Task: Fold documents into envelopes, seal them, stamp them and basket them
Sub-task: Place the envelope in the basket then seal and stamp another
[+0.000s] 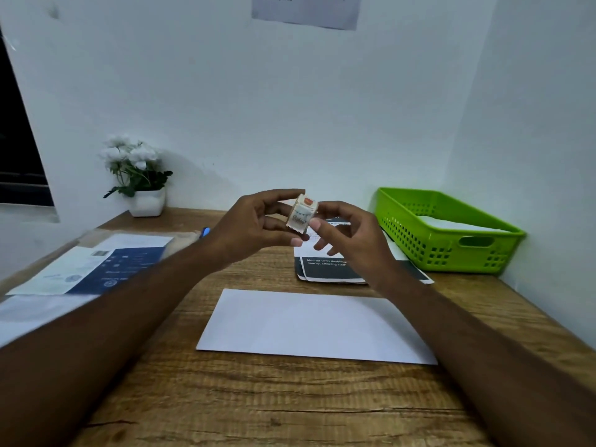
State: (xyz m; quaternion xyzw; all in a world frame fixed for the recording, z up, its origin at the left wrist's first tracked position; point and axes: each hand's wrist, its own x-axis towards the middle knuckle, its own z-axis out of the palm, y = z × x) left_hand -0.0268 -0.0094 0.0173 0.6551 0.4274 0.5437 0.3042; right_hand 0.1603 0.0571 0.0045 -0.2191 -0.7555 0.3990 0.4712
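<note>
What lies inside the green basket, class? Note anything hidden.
White paper lies flat inside the green basket. Its near wall covers the paper's front edge; the count cannot be told.

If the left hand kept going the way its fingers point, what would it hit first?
The left hand points right and pinches the stamps, so it would probably meet the right hand, which holds them from the other side; depth is unclear.

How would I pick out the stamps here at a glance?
Start at the wooden desk and the white envelope lying in its middle. Above it, the left hand and right hand pinch a small roll of stamps. It is the only thing held in the air, cream with scalloped edges.
</note>
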